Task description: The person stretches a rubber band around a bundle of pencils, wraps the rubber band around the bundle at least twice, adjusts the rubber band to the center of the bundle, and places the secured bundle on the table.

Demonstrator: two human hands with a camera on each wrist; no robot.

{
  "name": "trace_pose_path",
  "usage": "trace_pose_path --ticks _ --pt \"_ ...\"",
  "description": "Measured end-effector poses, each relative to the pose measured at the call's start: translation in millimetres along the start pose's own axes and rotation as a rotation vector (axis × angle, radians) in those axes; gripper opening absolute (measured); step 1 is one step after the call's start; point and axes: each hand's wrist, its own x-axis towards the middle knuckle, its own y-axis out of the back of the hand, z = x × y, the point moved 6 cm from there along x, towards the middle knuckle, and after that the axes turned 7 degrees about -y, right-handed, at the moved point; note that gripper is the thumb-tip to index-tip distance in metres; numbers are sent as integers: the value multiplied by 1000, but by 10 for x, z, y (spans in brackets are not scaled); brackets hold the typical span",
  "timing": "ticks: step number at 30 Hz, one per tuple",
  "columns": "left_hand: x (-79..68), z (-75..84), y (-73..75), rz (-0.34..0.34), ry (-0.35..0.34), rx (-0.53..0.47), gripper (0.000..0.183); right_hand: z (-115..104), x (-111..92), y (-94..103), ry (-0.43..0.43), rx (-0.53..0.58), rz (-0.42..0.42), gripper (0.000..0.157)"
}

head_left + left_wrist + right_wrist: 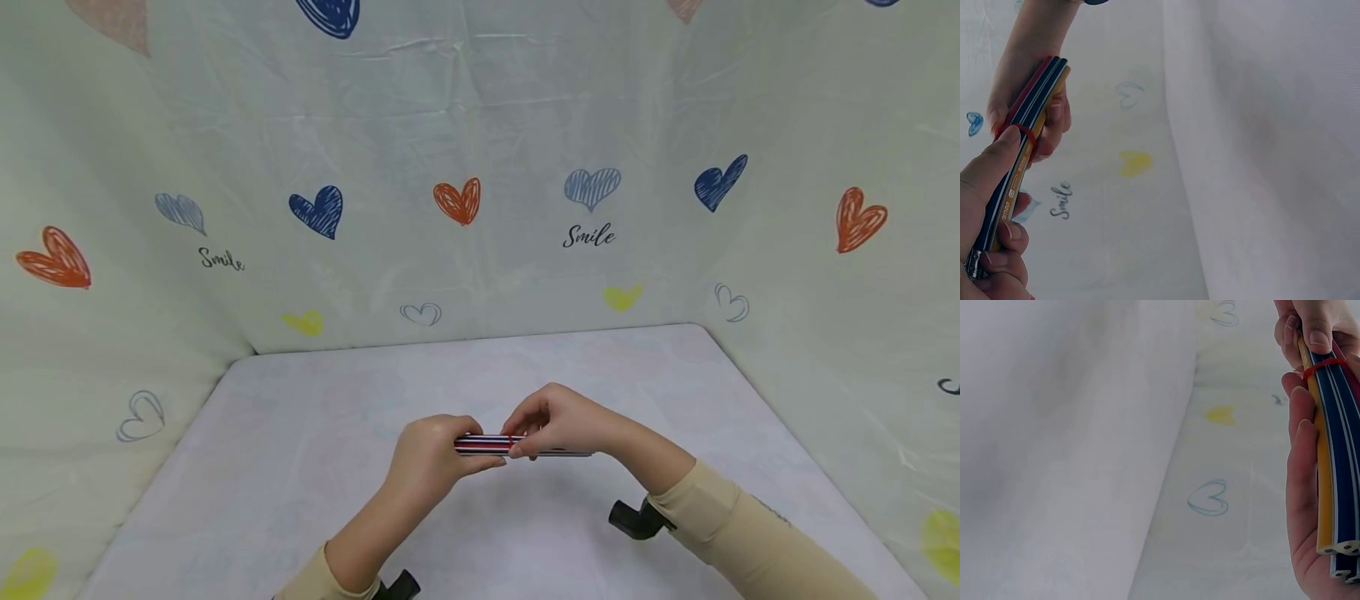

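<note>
Between the two hands lies a bundle of pencils [487, 445], level above the table, yellow, red and dark blue with white stripes. A red elastic band [1324, 365] circles the bundle near its middle. My left hand [431, 454] grips one end, thumb [1005, 148] pressed along the top by the band and fingers curled underneath. From the other side my right hand [573, 425] holds the bundle, thumb and fingertips right at the band. Its fingers [1302, 469] run along the yellow pencil [1324, 487]. Blunt pencil ends [1349, 547] point toward the right palm.
The pale table [315, 467] spreads below both hands. A light curtain [517, 275] printed with hearts and "Smile" surrounds it at the back and sides. Black wrist mounts [637, 520] stick out from the beige sleeves [750, 533].
</note>
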Motion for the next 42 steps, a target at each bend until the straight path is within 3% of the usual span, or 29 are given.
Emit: trace_pose_path --ticks 13,23,33,42 --pt "21 -11 31 25 -48 80 33 -13 21 34 -20 -24 -11 15" --pt "65 -6 64 40 -43 77 32 -33 74 49 -56 -36 -28 10" --pt "96 -6 31 64 -55 69 32 -34 60 37 21 -110 54 10" --pt "31 -214 6 -13 67 9 30 -59 -10 44 110 -217 160 26"
